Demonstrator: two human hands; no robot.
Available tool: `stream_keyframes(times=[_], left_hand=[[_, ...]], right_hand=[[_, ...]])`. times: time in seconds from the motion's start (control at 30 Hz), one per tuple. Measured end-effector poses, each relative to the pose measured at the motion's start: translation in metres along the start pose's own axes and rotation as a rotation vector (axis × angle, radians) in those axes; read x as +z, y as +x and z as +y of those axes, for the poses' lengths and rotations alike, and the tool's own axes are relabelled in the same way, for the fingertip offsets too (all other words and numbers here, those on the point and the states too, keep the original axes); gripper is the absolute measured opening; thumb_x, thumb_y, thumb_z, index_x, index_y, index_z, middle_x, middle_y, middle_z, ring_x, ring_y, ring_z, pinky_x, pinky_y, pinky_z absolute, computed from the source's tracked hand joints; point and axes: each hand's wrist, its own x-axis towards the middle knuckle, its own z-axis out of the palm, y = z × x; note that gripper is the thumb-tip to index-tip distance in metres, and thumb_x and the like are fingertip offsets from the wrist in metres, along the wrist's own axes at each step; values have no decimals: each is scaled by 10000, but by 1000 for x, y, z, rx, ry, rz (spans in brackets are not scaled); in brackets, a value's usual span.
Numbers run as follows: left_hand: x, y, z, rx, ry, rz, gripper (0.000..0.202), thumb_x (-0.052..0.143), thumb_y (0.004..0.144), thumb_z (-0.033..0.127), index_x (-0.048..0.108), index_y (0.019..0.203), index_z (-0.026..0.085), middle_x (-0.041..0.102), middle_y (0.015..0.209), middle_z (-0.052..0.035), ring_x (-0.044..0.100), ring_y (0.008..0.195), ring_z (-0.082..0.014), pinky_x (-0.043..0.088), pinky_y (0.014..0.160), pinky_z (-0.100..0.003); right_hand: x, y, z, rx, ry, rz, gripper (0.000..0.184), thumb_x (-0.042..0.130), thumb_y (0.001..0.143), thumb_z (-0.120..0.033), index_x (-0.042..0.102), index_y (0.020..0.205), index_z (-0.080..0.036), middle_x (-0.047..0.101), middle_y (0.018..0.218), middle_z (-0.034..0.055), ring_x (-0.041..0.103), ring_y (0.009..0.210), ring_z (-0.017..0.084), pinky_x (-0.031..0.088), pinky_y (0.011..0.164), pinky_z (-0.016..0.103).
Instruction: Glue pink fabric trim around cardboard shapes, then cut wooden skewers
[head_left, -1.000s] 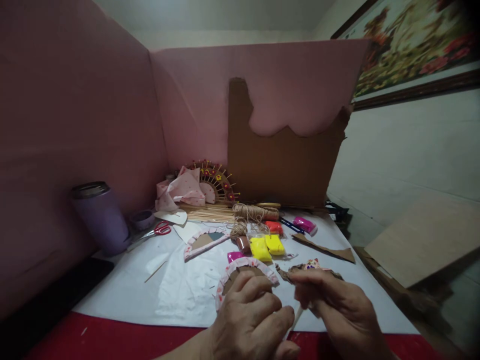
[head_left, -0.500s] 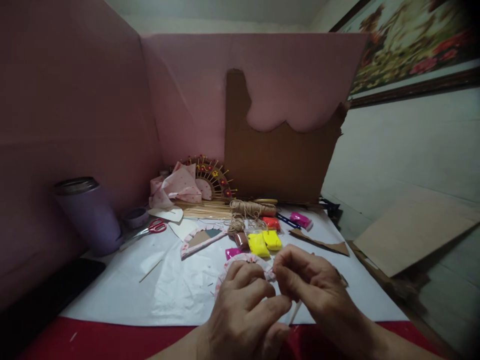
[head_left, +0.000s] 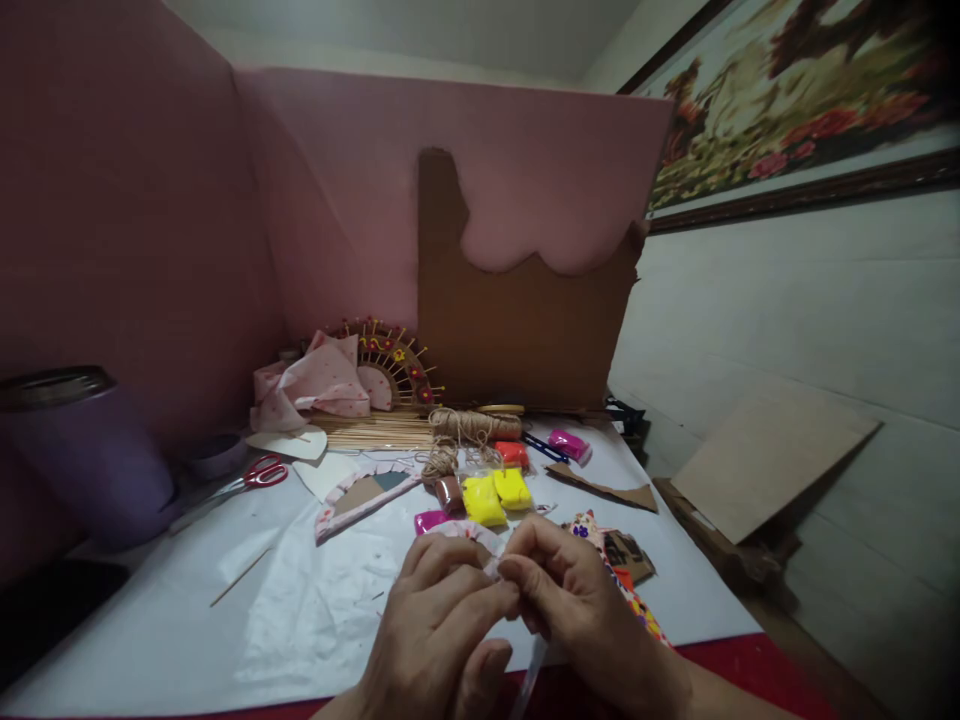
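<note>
My left hand (head_left: pixel 444 612) is closed over a piece edged with pale pink fabric (head_left: pixel 469 530), covering most of it. Against that piece's right end, my right hand (head_left: pixel 574 592) pinches with thumb and index finger, on what looks like the fabric edge. Their fingertips nearly meet. Below them hangs a narrow whitish, translucent strip (head_left: pixel 529 678); what holds it is hidden. Beyond my left hand lies a half-round cardboard piece (head_left: pixel 364 497) with a gathered fabric border. Yellow clay packets (head_left: pixel 484 500) sit just past my hands. Flower-patterned fabric (head_left: pixel 645 612) shows beside my right wrist.
Red-handled scissors (head_left: pixel 266 471), a purple tumbler (head_left: pixel 97 460) and a thin stick (head_left: pixel 240 577) are at left. Behind are twine (head_left: pixel 476 425), a decorated half-round fan (head_left: pixel 405 360) and pink cloth (head_left: pixel 319 375). A cardboard strip (head_left: pixel 604 487) lies at right.
The view has turned rightward, so the table things appear farther left. Flower-patterned fabric beside my right wrist has come into sight. Both hands stay together at the fabric-edged piece.
</note>
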Motion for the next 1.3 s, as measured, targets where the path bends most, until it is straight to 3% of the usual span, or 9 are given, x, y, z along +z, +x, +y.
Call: stream_keyframes(times=[0.2,0.37,0.47,0.57,0.7,0.87,1.0,1.17,1.3], left_hand=[[-4,-2,1,-61,-63,-62,308,326,918,287,580,1039,164,636,762,-58,534,786,-200,402,730,-361],[-11,3,5,-58,-83,-83,297,339,921,255,567,1056,121,631,802,-77,527,829,-200,406,766,-369],[-15,6,9,-104,-98,-111,270,347,919,214,557,1064,125,630,833,-74,512,850,-194,412,778,-362],[-15,6,11,-229,-113,-113,202,381,892,143,565,974,153,606,809,-56,497,813,-185,413,743,-352],[-10,4,11,-409,-45,-99,139,422,881,140,555,886,178,568,773,-41,476,755,-180,407,658,-328],[-6,1,10,-410,-5,-107,103,538,841,238,557,766,170,577,695,-32,504,665,-166,417,612,-307],[-7,-4,8,-467,-292,-95,102,504,859,175,567,779,170,572,618,1,525,555,-109,410,527,-223],[-9,1,11,-583,-691,-64,142,496,864,219,600,795,151,619,689,-52,593,628,-142,475,606,-281],[-8,11,14,-914,-892,-75,206,589,812,295,662,736,118,622,643,-43,560,500,-97,458,458,-211]], right_hand=[[-3,2,-2,14,58,1,251,540,857,-391,483,760,-166,495,586,-45,428,486,81,350,488,214],[-5,-2,-5,13,-4,42,437,457,878,-505,434,593,-174,362,443,-81,281,408,57,224,421,201],[-5,-2,-2,76,82,23,526,445,833,-603,441,535,-170,401,400,-62,277,350,46,187,375,198],[-4,-1,0,122,171,33,590,392,833,-641,574,612,-126,455,426,-36,302,350,46,197,376,189],[-3,-2,-1,134,221,41,588,401,848,-616,663,732,-103,413,470,-42,267,403,53,170,399,190],[1,-9,-2,35,124,-37,613,345,876,-605,693,797,-107,368,494,-42,299,458,74,231,448,209],[4,-15,0,-196,-37,-59,534,351,906,-543,676,824,-127,421,531,-24,383,495,94,315,496,228],[5,-18,-1,-290,-158,-1,463,329,935,-467,646,797,-159,500,581,7,474,542,124,385,525,241],[5,-17,0,-292,-184,25,457,335,938,-438,605,692,-163,515,598,16,485,543,126,409,554,250]])
